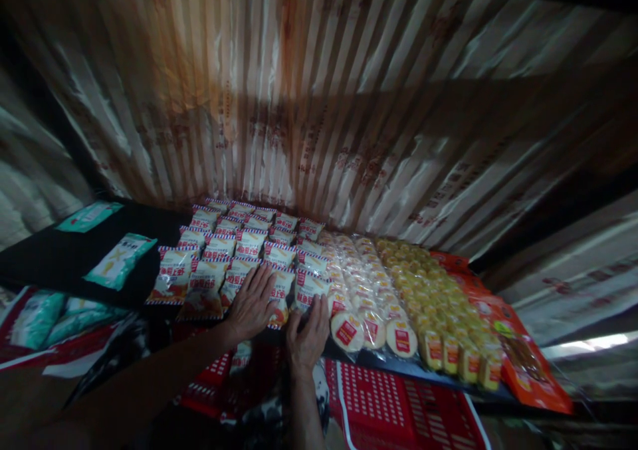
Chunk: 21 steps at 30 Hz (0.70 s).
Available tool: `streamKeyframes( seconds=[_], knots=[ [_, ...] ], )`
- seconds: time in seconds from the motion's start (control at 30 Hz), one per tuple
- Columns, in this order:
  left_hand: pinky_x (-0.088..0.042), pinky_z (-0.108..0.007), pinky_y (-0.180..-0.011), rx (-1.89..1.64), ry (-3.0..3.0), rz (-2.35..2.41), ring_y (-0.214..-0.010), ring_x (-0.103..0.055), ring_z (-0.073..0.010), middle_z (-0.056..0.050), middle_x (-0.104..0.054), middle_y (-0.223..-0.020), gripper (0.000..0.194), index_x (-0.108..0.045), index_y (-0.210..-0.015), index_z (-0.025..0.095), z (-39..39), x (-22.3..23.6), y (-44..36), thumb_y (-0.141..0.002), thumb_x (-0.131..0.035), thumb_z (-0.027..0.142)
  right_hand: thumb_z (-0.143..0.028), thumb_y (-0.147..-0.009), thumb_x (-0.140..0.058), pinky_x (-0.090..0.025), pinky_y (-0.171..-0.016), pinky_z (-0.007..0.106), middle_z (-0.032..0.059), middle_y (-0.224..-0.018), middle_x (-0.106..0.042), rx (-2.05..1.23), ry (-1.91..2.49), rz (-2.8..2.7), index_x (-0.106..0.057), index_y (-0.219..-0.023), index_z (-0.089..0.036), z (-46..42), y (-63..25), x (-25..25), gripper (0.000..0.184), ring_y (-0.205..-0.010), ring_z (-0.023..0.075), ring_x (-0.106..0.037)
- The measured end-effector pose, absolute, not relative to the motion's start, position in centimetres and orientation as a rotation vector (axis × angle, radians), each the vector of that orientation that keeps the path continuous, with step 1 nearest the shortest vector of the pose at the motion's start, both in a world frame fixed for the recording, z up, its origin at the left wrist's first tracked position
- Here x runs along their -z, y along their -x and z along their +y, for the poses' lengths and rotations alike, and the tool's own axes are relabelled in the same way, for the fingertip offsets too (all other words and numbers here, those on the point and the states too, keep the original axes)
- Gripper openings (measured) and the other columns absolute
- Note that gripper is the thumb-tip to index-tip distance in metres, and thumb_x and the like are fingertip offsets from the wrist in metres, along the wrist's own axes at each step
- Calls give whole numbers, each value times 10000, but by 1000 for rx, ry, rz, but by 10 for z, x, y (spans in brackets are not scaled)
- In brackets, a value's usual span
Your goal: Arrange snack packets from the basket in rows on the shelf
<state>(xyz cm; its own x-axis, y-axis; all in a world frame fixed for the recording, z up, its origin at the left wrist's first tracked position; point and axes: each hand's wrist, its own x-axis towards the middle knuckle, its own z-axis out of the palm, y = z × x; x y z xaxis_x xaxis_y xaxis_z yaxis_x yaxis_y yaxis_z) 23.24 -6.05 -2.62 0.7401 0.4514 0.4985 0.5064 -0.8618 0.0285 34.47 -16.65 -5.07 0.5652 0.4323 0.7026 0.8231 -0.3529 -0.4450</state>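
Observation:
Several white snack bags (207, 284) with red lettering and blue striped edges lie in overlapping rows on a black shelf (164, 230). My left hand (252, 304) rests on the front row, its fingers stretched out flat over the bags. Beside it my right hand (309, 334) touches the front edge of a snack bag (308, 289), thumb apart from the fingers. Neither hand grips anything. Just right of my right hand are rows of round white packaged crackers (347, 332) in clear wrap.
Further right come small yellow packets (451, 350) and orange bags (533, 370). Two teal bags, one a nearer teal bag (121, 260), lie at the left. Below the shelf stand a red basket (409, 403) and more teal bags (37, 317). Corrugated sheeting (299, 104) rises behind.

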Motion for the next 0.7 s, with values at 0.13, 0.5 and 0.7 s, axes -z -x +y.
streamKeyframes(
  seconds=[0.13,0.5,0.7],
  knots=[
    [-193,-471,-1123,823,2804,-745,-1396,-154,-277,-164,-288,-1476,549,-333,-1374,69,-63,22,-229,-903,-377,348,-338,-900,-401,-382,-960,527,243,-1362,-408,652,1985,-1021,-336,-1371,-58,-166,-346,53,551,-1296,323,-349],
    [-144,-465,-1125,893,2701,-834,-1398,-146,-276,-126,-284,-1485,550,-318,-1402,130,-63,28,-181,-886,-412,294,-389,-899,-413,-339,-987,561,248,-1414,-331,705,1946,-1060,-312,-1388,-63,-168,-344,52,597,-1327,347,-291],
    [-150,-456,-1127,878,2702,-937,-1397,-152,-274,-118,-250,-1500,566,-292,-1416,131,-56,35,-141,-877,-398,264,-430,-906,-392,-326,-982,588,248,-1426,-314,705,1940,-1079,-311,-1392,-69,-168,-342,49,610,-1323,360,-296]
  ],
)
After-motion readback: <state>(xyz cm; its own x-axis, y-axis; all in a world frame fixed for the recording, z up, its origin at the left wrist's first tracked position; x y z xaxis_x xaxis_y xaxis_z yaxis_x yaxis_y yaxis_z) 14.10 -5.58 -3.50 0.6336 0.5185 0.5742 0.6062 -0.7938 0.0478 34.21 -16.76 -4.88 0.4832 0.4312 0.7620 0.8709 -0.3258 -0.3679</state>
